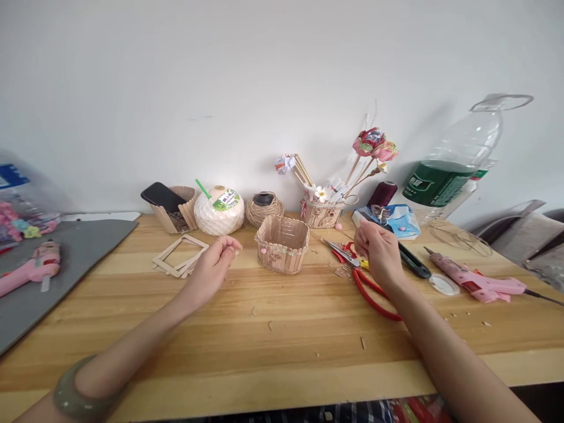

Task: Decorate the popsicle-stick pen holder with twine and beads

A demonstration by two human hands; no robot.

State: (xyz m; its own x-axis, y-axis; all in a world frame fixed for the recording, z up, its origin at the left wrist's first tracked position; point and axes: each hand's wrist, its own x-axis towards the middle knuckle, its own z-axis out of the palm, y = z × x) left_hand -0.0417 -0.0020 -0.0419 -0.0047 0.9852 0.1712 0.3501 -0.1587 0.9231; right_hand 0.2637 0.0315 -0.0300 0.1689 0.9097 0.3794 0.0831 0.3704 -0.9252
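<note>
Neither of my hands has a firm hold on anything I can make out. My left hand point(214, 267) hovers low over the wooden table point(282, 329) with its fingers curled loosely inward, thumb near the fingertips; whether something tiny sits pinched there I cannot tell. It hangs just right of a pair of popsicle-stick frames point(180, 255) lying flat, and left of the small popsicle-stick basket point(282, 242), which stands upright between my two hands, touching neither.

My right hand point(378, 251) is half closed, fingers bent down toward the red-handled pliers point(365, 282) lying under it; I cannot tell whether the fingertips touch the tool or hold a small piece above it. Just beyond that hand lies a black utility knife point(414, 264), and farther right a pink glue gun point(476, 281) rests on the table.

Along the back wall I see a phone in a stick holder point(170, 205), a white coconut with a green straw point(219, 210), a ball of twine point(264, 208), a decorated pot with paper flowers point(326, 202) and a tilted plastic bottle point(453, 164). Another pink glue gun point(30, 270) lies on a grey mat point(66, 258) at far left.
</note>
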